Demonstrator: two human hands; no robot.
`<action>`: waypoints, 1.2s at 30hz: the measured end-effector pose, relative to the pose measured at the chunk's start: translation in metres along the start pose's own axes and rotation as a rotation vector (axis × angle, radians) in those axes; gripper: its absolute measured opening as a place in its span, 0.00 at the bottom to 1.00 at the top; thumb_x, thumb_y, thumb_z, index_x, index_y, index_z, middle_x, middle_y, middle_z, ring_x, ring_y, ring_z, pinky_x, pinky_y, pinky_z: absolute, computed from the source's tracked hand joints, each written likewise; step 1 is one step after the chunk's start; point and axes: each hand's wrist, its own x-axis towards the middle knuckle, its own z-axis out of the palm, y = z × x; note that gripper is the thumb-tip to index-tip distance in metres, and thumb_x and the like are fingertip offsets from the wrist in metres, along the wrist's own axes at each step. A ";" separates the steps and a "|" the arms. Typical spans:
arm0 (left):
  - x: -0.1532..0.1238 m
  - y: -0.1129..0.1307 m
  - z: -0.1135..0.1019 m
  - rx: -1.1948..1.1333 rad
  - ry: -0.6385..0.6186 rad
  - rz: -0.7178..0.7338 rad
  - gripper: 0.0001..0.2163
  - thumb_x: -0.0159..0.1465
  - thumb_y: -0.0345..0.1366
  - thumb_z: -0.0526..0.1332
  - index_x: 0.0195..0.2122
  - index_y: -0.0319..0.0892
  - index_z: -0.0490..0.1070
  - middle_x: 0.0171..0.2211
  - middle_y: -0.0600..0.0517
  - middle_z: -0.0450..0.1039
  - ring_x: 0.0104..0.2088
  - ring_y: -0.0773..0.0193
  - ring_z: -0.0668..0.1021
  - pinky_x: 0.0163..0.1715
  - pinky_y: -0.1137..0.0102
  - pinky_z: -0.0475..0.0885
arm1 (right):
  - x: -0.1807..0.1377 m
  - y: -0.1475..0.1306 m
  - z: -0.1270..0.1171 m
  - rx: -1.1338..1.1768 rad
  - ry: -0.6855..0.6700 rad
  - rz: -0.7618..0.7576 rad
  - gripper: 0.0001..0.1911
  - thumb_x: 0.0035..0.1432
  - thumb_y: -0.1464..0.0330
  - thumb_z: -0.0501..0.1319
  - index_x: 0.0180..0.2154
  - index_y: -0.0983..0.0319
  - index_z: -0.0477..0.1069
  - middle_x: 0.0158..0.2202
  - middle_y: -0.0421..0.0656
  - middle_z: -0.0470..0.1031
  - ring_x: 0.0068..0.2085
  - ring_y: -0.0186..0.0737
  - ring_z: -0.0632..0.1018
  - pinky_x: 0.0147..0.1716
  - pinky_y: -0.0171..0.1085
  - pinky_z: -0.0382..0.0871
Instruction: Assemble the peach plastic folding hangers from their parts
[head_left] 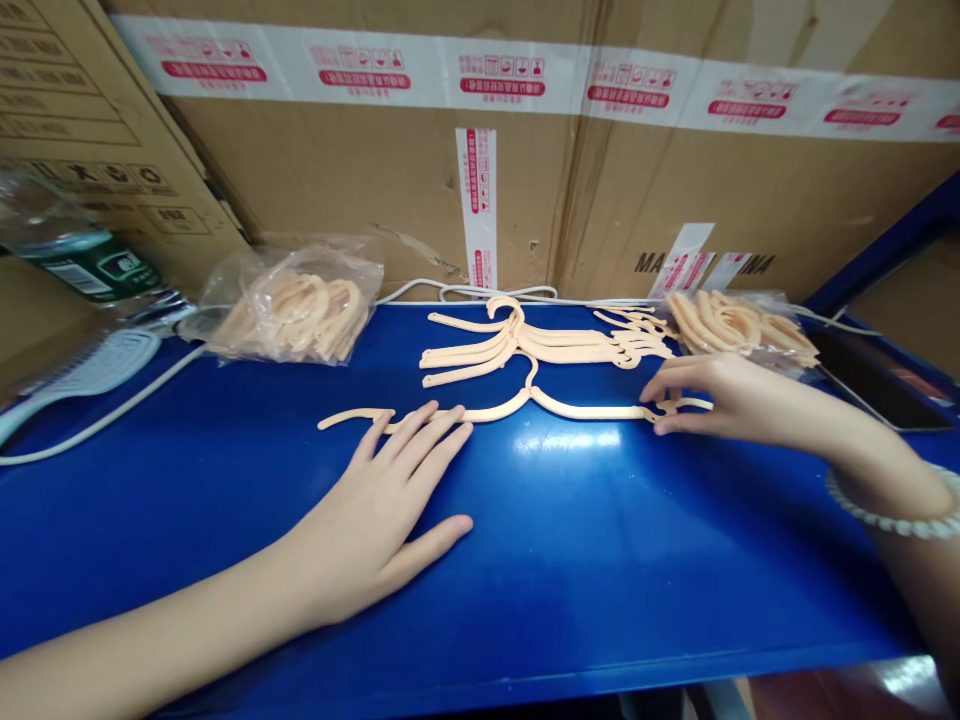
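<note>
A thin peach plastic hanger point(570, 408) lies flat on the blue shelf point(570, 560). My left hand point(386, 510) rests palm down with fingers stretched out, their tips on the hanger's left arm. My right hand point(712, 395) pinches the hanger's right end against the shelf. Behind it lies a stack of the same hangers point(540, 345).
Two clear bags of hangers sit at the back, one on the left point(300, 300), one on the right point(739, 320). Large cardboard boxes point(525, 180) form the back wall. A water bottle point(75, 250), a white comb point(82, 375) and a white cable point(97, 425) lie left; a phone point(877, 380) lies right.
</note>
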 end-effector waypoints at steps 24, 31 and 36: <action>0.004 -0.007 0.000 0.012 0.000 -0.021 0.31 0.73 0.52 0.54 0.73 0.47 0.50 0.73 0.44 0.52 0.72 0.37 0.55 0.66 0.33 0.54 | 0.013 0.010 0.016 -0.048 0.086 0.050 0.20 0.64 0.52 0.60 0.32 0.60 0.75 0.30 0.46 0.78 0.30 0.43 0.77 0.30 0.39 0.68; 0.006 -0.001 -0.007 -0.054 0.023 0.274 0.21 0.74 0.31 0.51 0.68 0.46 0.62 0.69 0.45 0.62 0.70 0.50 0.63 0.70 0.44 0.54 | 0.007 0.009 0.010 -0.062 0.141 -0.028 0.13 0.66 0.58 0.58 0.37 0.58 0.78 0.37 0.46 0.80 0.36 0.47 0.81 0.36 0.43 0.73; 0.007 -0.004 -0.008 -0.151 -0.027 0.311 0.21 0.74 0.32 0.52 0.68 0.47 0.63 0.68 0.46 0.63 0.69 0.50 0.65 0.68 0.49 0.64 | -0.002 0.014 0.000 -0.103 0.147 -0.007 0.13 0.66 0.58 0.58 0.39 0.57 0.79 0.37 0.46 0.82 0.36 0.50 0.82 0.34 0.45 0.74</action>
